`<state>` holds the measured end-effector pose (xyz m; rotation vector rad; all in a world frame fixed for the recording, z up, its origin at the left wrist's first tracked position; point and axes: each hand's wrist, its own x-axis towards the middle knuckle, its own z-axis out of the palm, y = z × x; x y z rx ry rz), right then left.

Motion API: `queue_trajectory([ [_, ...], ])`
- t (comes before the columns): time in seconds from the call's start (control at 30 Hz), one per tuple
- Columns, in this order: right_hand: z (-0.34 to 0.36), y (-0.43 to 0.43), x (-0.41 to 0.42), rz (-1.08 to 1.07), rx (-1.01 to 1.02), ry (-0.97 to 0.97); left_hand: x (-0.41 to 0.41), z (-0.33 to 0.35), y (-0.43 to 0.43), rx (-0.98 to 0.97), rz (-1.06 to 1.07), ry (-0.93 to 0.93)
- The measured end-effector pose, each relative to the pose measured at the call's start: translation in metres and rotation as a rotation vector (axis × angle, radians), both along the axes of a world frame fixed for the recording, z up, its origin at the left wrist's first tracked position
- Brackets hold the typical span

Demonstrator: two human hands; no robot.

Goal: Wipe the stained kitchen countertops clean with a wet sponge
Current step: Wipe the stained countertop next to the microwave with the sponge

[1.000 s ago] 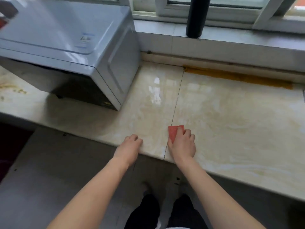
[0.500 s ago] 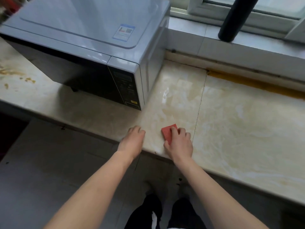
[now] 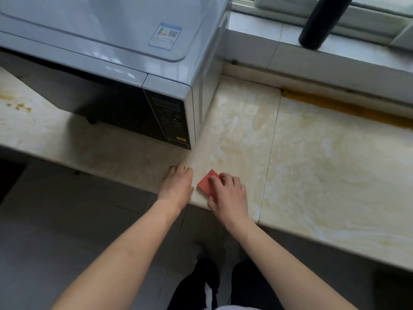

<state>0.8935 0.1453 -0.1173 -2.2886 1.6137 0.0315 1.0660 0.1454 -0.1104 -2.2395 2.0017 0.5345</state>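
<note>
Our right hand (image 3: 228,193) curls its fingers over the red sponge (image 3: 204,183), pressing it onto the worktop's (image 3: 335,164) front edge to scrub; our left hand (image 3: 177,184), loosely bent and empty, braces alongside.

Two hands at six o'clock: left hand (image 3: 177,186), right hand (image 3: 230,196). One sponge (image 3: 206,185). One microwave (image 3: 111,63) at ten o'clock. One black cylinder (image 3: 319,23) at one o'clock. One countertop (image 3: 335,164).

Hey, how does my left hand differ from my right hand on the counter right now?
The right hand holds the red sponge against the countertop; the left hand holds nothing. The left hand sits nearer the microwave, the right hand nearer the seam. Both rest at the countertop's front edge, fingers bent.
</note>
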Motion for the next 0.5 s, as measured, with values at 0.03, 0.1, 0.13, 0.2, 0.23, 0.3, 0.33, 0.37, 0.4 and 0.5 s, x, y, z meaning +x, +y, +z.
queue_trajectory([
  [0.03, 0.0, 0.0, 0.0, -0.003, -0.011, 0.002, -0.002, 0.0, -0.001, -0.007, 0.007, 0.003],
  [0.1, -0.001, -0.003, -0.001, -0.012, -0.026, 0.011, -0.006, 0.001, -0.006, -0.024, -0.006, 0.017],
  [0.13, -0.001, -0.006, -0.002, -0.021, -0.03, 0.017, -0.009, 0.002, -0.01, -0.033, -0.024, 0.018],
  [0.2, -0.002, -0.015, -0.006, -0.051, -0.039, 0.024, -0.016, 0.004, -0.018, -0.05, -0.041, 0.024],
  [0.23, -0.002, -0.021, -0.009, -0.069, -0.047, 0.025, -0.021, 0.005, -0.022, -0.049, -0.041, 0.028],
  [0.3, -0.002, -0.035, -0.017, -0.102, -0.062, 0.022, -0.031, 0.006, -0.03, -0.039, -0.053, 0.025],
  [0.33, -0.003, -0.043, -0.023, -0.118, -0.065, 0.019, -0.036, 0.007, -0.033, -0.036, -0.063, 0.02],
  [0.37, -0.003, -0.05, -0.027, -0.134, -0.068, 0.017, -0.041, 0.008, -0.035, -0.04, -0.076, 0.019],
  [0.4, -0.004, -0.057, -0.033, -0.152, -0.069, 0.015, -0.046, 0.009, -0.038, -0.046, -0.091, 0.021],
  [0.5, -0.004, -0.077, -0.055, -0.215, -0.067, 0.009, -0.067, 0.006, -0.048, -0.029, -0.141, 0.022],
])
